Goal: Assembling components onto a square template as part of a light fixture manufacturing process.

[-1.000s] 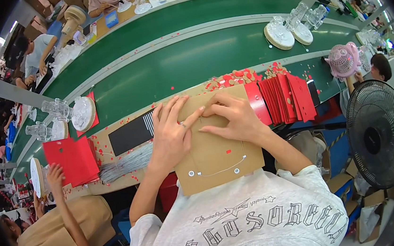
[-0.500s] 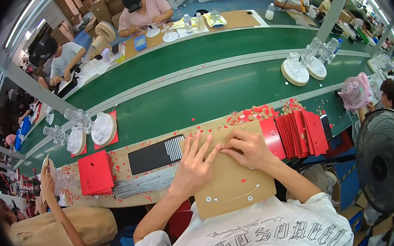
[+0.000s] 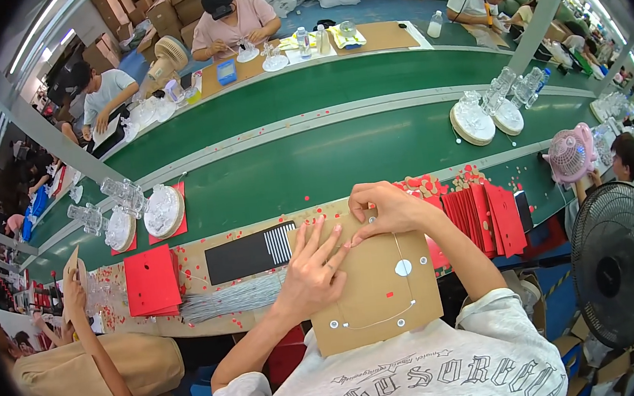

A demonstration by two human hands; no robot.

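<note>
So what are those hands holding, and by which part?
The left hand rests on the upper left of the brown board; whether the right hand, at the board's top, pinches anything is too small to tell.

Exposure bright and fairly even across the counter [image 3: 245, 322]. Light from overhead: white ceiling tubes [image 3: 36, 32] at upper left, more at upper right. Green belt [image 3: 275, 156] carries a soft, pale sheen. Brown board [image 3: 371, 288] in clear focus. Fisheye distortion marked: belt edges bow, grey posts [image 3: 51, 136] slant, corners drop to black. Distant background along right rim small, soft-edged.
</note>
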